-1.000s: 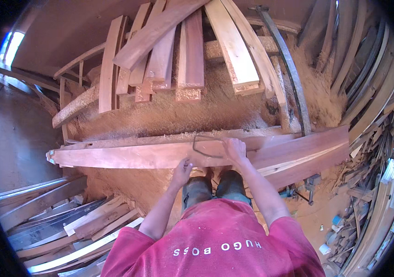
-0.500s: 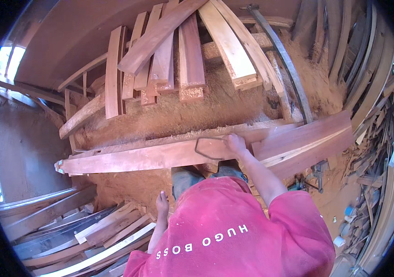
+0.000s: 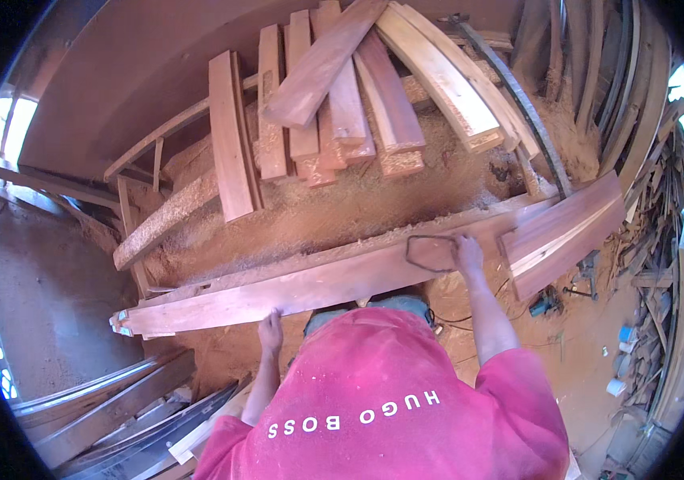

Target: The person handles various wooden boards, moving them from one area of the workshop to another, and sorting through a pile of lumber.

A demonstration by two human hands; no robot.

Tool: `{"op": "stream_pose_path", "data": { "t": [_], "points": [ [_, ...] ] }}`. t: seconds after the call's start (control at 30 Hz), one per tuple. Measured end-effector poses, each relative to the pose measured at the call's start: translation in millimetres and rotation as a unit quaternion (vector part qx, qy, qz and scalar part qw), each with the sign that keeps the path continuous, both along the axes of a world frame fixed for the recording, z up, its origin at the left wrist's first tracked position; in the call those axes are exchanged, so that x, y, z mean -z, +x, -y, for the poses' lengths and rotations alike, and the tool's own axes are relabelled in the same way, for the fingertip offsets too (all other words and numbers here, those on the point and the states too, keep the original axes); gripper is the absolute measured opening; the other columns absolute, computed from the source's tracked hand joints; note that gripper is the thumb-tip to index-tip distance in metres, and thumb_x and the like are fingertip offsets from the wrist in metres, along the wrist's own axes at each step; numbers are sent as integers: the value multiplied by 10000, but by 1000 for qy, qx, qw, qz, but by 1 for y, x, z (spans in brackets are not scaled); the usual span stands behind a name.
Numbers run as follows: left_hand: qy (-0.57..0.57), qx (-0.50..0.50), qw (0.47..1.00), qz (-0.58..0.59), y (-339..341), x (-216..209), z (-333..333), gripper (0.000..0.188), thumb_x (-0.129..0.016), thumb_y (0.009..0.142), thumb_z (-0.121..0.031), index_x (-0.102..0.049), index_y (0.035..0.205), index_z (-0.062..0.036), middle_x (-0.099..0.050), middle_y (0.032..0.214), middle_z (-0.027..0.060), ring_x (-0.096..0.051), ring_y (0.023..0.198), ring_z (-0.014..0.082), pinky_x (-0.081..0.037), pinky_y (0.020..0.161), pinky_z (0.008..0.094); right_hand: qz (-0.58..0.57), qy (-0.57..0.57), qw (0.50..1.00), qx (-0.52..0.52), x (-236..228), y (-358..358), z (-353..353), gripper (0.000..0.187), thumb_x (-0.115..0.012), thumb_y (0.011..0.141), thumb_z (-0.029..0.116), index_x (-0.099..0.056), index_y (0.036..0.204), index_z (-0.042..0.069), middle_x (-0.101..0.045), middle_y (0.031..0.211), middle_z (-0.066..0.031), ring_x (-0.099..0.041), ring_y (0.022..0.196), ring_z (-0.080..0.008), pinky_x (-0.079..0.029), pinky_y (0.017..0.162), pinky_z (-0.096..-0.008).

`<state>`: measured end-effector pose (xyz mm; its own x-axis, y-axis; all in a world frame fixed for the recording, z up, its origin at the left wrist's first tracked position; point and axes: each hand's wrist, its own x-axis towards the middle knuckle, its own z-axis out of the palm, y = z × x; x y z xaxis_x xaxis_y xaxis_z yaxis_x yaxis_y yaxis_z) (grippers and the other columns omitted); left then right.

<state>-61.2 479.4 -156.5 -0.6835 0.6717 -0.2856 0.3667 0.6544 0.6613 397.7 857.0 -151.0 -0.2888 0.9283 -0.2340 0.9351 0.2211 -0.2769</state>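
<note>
A long reddish plank lies across the middle, its left end a little lower than its right. My left hand is at its near edge, fingers curled against the wood. Farther right, my right hand rests over the plank, closed on the end of a thin dark loop with angular bends. Whether the loop is wire or cord I cannot make out. A shorter two-toned board lies over the plank's right end.
Several cut boards lean in a fan beyond the plank, above sawdust. A curved dark bar stands to their right. Timber is piled at the lower left and along the right wall. A clamp-like tool is near the right end.
The view has shifted, so the boards sit farther right. My left hand has come up from below the plank to its near edge. My right hand stays by the dark loop.
</note>
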Motion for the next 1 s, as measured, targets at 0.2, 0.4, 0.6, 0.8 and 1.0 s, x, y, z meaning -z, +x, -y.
{"op": "stream_pose_path", "data": {
  "t": [0.2, 0.4, 0.6, 0.8, 1.0],
  "points": [
    [95, -31, 987, 129, -103, -11, -76, 501, -484, 1034, -409, -662, 1142, 46, -700, 1000, 188, -669, 927, 227, -546, 803, 346, -62, 213, 968, 113, -22, -52, 72, 394, -668, 891, 150, -598, 1254, 14, -585, 1170, -212, -561, 1089, -379, -465, 933, -455],
    [159, 77, 978, 115, -120, -27, -206, 463, -593, 995, -371, -612, 1241, 21, -696, 1038, 168, -656, 960, 229, -505, 887, 346, -211, 158, 949, 174, -43, -114, 149, 298, -624, 922, 124, -623, 1194, 2, -577, 1104, -202, -547, 1079, -365, -439, 942, -445],
    [190, 15, 959, 209, -92, -55, -318, 553, -689, 928, -407, -578, 1246, 31, -671, 1024, 147, -635, 929, 236, -501, 884, 326, -199, 77, 967, 140, -44, -153, 162, 272, -596, 934, 121, -633, 1166, -15, -597, 1130, -215, -555, 1086, -380, -441, 961, -469],
    [126, -300, 894, 309, -136, -4, -379, 746, -764, 807, -534, -517, 1303, -34, -606, 1006, 113, -579, 940, 219, -485, 858, 400, -216, 78, 961, 155, -71, -159, 130, 251, -601, 933, 121, -638, 1150, 0, -580, 1134, -203, -544, 1095, -369, -441, 960, -454],
    [219, -369, 670, 605, -130, 40, -387, 752, -740, 789, -591, -485, 1376, -196, -511, 1288, 69, -488, 1150, 218, -424, 934, 508, -180, 58, 971, 148, -72, -133, 96, 241, -610, 926, 91, -635, 1151, 8, -568, 1113, -198, -544, 1078, -369, -444, 941, -450]
  ]
}}
